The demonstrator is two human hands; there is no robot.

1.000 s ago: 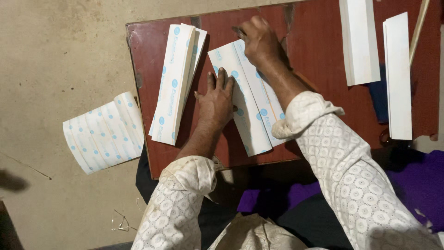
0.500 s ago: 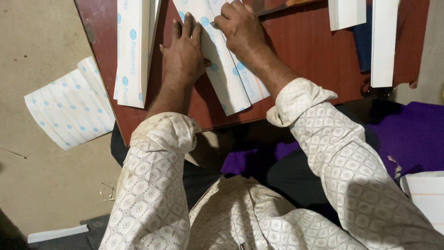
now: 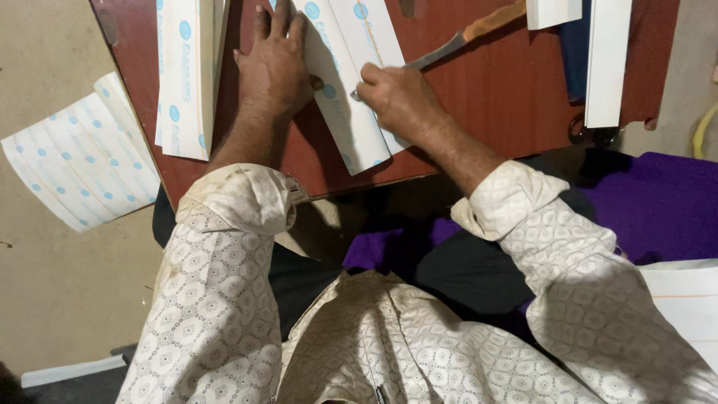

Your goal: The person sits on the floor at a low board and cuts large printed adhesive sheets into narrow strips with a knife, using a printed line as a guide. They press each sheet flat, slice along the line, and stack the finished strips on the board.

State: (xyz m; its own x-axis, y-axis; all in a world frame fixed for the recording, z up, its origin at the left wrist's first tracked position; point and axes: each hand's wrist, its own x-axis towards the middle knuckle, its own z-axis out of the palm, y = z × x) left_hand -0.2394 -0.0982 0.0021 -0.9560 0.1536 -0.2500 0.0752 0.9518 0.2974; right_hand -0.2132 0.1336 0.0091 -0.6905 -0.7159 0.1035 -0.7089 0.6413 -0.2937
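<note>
Since 0.5 s ago the view has tipped lower, more lap showing, and the right hand [image 3: 400,101] has slid off the top of the paper sheet [image 3: 348,90] toward 5 o'clock; it's now bunched at the sheet's right edge. A knife [image 3: 456,41] w/ a wooden handle shows at 1 o'clock of that hand, blade tip right by the knuckles. My read: flattening is done and the work has shifted to the blade at the edge.

Left to right:
- 1 loose sheet bundle [image 3: 78,168] on the floor, at 9 o'clock of the table [image 3: 508,97], white w/ blue dots.
- 1 stack of folded sheets [image 3: 183,75] at the table's left edge.
- Left hand [image 3: 277,63]: flat, fingers spread apart, pressing the sheet's left side; grips nothing.
- Paper sheet: folded, lies slanted at table centre, between both hands.
- Right hand: fingers curled together; whether they pinch the blade or the paper edge, can't tell.
- 1 knife.
- 2 plain white strips [image 3: 609,60] at the table's 2 o'clock corner.
- 1 purple cloth [image 3: 658,202] at 4 o'clock, off the table.
</note>
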